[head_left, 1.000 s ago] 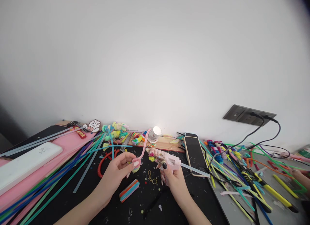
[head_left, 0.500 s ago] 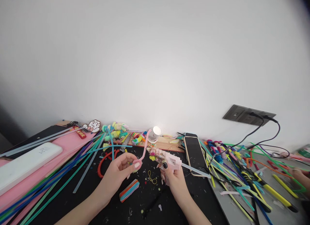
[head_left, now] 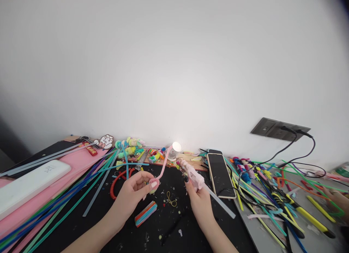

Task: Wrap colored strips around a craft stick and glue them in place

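My left hand [head_left: 131,195] pinches a pink pipe cleaner [head_left: 163,168] whose lower end is coiled at my fingertips; its free end curves up and away. My right hand [head_left: 197,200] grips a pink hot glue gun [head_left: 193,176] crusted with coloured bits, a clear glue stick [head_left: 219,203] poking out behind it. The gun's nozzle points up and to the left, apart from the pink coil. Both hands hover over a black mat [head_left: 163,224] littered with scraps.
A phone [head_left: 219,175] lies right of the gun. Long coloured pipe cleaners [head_left: 68,198] fan across the left, more tangle at the right [head_left: 272,195] with cables. A white case [head_left: 29,184] rests on pink foam. A striped block [head_left: 145,213] lies near. Another person's hand [head_left: 336,200] shows at the right edge.
My right hand has swung the glue gun so its nozzle now points up and away from the pink coil; the glue stick tail dropped lower right. My left hand barely moved.
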Tool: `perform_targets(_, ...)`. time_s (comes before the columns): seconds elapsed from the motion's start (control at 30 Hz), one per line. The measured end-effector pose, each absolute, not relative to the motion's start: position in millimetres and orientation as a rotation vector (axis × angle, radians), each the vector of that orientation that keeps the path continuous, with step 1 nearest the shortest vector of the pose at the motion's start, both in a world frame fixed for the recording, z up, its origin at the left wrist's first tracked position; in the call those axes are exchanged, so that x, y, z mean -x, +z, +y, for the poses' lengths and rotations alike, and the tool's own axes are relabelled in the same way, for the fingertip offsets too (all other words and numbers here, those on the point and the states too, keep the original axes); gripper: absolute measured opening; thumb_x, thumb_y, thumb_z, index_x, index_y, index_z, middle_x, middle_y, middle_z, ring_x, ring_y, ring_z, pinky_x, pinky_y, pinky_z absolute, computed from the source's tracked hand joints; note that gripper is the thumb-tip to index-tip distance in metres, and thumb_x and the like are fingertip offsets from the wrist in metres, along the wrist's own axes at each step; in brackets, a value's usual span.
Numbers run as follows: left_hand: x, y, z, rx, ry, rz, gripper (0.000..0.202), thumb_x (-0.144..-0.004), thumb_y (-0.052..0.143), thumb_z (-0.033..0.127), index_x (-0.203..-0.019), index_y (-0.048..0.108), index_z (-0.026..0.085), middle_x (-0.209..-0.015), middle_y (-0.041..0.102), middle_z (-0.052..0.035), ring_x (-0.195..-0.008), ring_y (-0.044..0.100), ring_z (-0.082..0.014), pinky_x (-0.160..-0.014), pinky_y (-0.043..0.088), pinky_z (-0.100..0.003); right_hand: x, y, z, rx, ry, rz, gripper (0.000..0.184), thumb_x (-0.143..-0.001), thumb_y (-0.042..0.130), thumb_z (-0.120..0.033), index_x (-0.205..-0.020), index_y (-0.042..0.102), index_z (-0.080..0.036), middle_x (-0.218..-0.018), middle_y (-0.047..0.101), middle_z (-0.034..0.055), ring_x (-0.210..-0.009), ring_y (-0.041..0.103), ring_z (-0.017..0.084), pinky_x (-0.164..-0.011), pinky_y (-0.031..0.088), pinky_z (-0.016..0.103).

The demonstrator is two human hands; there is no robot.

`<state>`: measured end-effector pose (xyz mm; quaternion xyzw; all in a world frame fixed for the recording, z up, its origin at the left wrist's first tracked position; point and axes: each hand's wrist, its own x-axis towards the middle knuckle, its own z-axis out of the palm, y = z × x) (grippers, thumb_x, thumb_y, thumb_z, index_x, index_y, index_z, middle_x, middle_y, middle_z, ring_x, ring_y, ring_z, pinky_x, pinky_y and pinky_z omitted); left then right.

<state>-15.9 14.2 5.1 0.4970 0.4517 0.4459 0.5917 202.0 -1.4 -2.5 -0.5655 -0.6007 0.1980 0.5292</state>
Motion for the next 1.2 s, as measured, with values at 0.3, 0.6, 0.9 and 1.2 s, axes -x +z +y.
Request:
perform_targets(0.3,14.0,6.4,12.8,-1.191,1.050,1.067,0.033,-0.075,0.073,0.049,-0.084,0.063,0.019,-0.078,0.063,-0.0007,-0.066,0.048,-0.0129,-0.052,0.036,-0.021,-206.0,-15.1,1.7,1.736,0.172,-1.745,0.035,-0.075,0.060,-0.020,-0.110,0.067,-0.021,-0.101,0.072,0.0094,-0.093,0.063,0.033,-0.081,0.050,0.044)
perform_targets(0.6,15.3,-1.7,14.6,-1.293,1.021,1.058,0.030,-0.078,0.071,0.048,-0.084,0.064,0.020,-0.079,0.063,-0.0018,-0.066,0.051,-0.0141,-0.054,0.036,-0.024,-204.5,-15.8,-3.0,1.612,0.036,-1.817,0.048,-0.075,0.056,-0.016,-0.123,0.058,-0.024,-0.124,0.060,0.0118,-0.114,0.053,0.036,-0.089,0.047,0.053)
perform_targets(0.9,11.0,2.5,9.9,-1.444,0.961,1.083,0.030,-0.076,0.067,0.050,-0.079,0.066,0.020,-0.070,0.062,-0.0010,-0.059,0.051,-0.0155,-0.054,0.036,-0.025,-205.0,-1.7,-10.9,1.173,0.164,-1.751,0.044,-0.095,0.046,-0.025,-0.138,0.039,-0.024,-0.129,0.056,0.0132,-0.118,0.053,0.027,-0.096,0.047,0.046)
perform_targets(1.2,7.9,10.9,3.7,-1.626,0.779,1.097,0.016,-0.078,0.067,0.035,-0.072,0.067,0.021,-0.052,0.042,0.0065,-0.050,0.036,-0.0133,-0.053,0.023,-0.025,-202.3,-0.3,-17.9,1.077,0.160,-1.684,0.045,-0.095,0.047,-0.026,-0.139,0.038,-0.022,-0.123,0.058,0.0132,-0.108,0.060,0.024,-0.091,0.050,0.039)
